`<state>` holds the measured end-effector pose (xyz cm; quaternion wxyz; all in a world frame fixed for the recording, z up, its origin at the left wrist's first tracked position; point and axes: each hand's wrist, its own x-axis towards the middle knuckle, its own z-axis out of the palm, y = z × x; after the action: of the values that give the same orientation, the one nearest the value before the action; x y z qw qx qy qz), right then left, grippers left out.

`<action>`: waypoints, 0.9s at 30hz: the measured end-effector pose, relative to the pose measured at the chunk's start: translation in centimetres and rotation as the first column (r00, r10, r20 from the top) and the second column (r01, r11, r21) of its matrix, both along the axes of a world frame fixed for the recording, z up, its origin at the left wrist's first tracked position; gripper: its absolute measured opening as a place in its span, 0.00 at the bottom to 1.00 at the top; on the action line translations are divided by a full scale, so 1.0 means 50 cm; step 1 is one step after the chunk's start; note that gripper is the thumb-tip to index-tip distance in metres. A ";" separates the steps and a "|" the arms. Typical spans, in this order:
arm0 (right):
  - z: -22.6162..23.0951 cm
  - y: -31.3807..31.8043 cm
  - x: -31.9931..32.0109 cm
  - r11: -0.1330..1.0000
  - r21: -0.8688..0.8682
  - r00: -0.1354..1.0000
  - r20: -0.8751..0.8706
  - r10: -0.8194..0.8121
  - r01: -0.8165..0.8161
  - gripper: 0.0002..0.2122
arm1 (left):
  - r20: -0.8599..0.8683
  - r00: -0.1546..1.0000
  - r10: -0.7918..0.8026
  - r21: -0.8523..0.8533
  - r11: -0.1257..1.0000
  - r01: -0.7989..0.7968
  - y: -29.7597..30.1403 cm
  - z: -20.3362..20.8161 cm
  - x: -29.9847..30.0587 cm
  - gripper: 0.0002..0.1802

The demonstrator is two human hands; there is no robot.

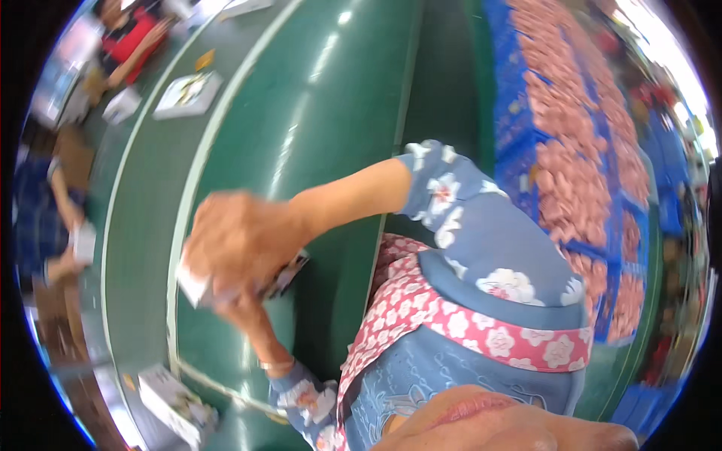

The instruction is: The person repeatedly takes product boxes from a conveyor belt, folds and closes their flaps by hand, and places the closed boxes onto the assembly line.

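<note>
A small white box (194, 287) with a dark printed picture on part of it is over the green work surface, mostly covered by my hands. My right hand (244, 234) reaches across from above with its fingers curled over the box; motion blurs it. From below, my left hand (244, 310) grips the near side of the same box, its fingers closed and partly hidden under the right hand. A bracelet (275, 366) circles my left wrist.
Beyond the green table (316, 98) runs a conveyor belt (150, 195) carrying a white printed box (188, 95). Another printed box (177, 406) lies lower left. Co-workers sit across, one holding a white box (83, 243). Blue crates (515, 143) full of pinkish pieces (568, 180) stand at right.
</note>
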<state>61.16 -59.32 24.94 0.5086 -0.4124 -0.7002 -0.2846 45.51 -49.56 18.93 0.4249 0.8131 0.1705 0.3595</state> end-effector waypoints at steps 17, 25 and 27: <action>-0.353 0.074 -0.150 0.750 -0.626 0.792 -0.560 -0.242 -0.213 0.24 | -0.174 0.334 0.926 0.686 0.358 -0.634 0.285 0.086 -0.383 0.34; -0.409 0.005 -0.126 0.767 -0.642 0.946 -0.249 -0.206 -0.002 0.23 | -0.161 -0.007 0.987 0.853 0.136 -0.504 0.410 -0.076 -0.488 0.41; -0.385 0.014 -0.128 0.751 -0.658 0.954 -0.257 -0.155 -0.055 0.22 | -0.273 -0.067 0.960 0.809 0.192 -0.556 0.424 -0.081 -0.550 0.51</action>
<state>54.74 -58.62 5.69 0.4216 -0.6214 -0.6596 0.0313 18.03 -28.34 14.87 -0.2043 0.6749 0.6878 0.1723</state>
